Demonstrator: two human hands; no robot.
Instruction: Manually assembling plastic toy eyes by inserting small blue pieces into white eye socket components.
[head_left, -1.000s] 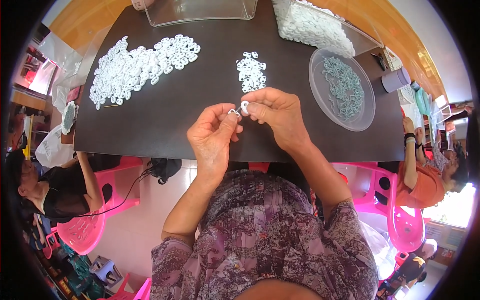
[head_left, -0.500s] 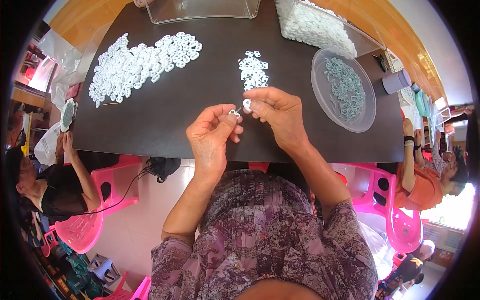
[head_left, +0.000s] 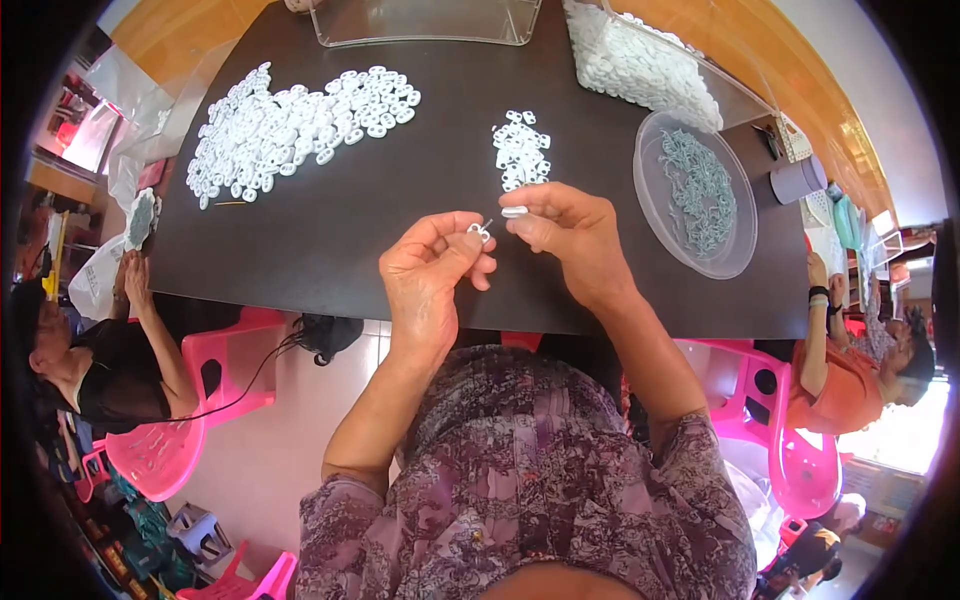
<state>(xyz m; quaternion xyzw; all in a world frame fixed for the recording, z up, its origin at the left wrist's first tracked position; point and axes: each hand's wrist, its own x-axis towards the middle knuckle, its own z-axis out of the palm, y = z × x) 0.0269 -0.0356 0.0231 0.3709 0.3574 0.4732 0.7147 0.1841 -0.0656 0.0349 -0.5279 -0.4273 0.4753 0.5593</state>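
Note:
Over the table's near edge, my left hand (head_left: 428, 270) pinches a small white plastic clip (head_left: 475, 231) between thumb and fingers. A thin grey pin (head_left: 488, 223) sticks up from the clip toward the right. Just beside it, my right hand (head_left: 580, 245) grips a white oval ring (head_left: 514, 212), turned edge-on, between thumb and forefinger. Ring and pin are close but look apart. Beyond my right fingers lies a small pile of white clips (head_left: 521, 150). To the right, a round clear tray (head_left: 646, 200) bears a heap of grey-green pins (head_left: 697, 190).
A wide spread of white oval rings (head_left: 290, 130) covers the table's far left, with a thin yellowish stick (head_left: 230, 204) below. At the back stand a clear bin (head_left: 425, 43) and another full of white pieces (head_left: 650, 65). A grey cup (head_left: 795, 181) and co-workers flank the right.
The ring in my right hand has turned from face-on to edge-on and drawn slightly away from the pin. My left hand keeps its pinch on the clip. The whole view has shifted a little.

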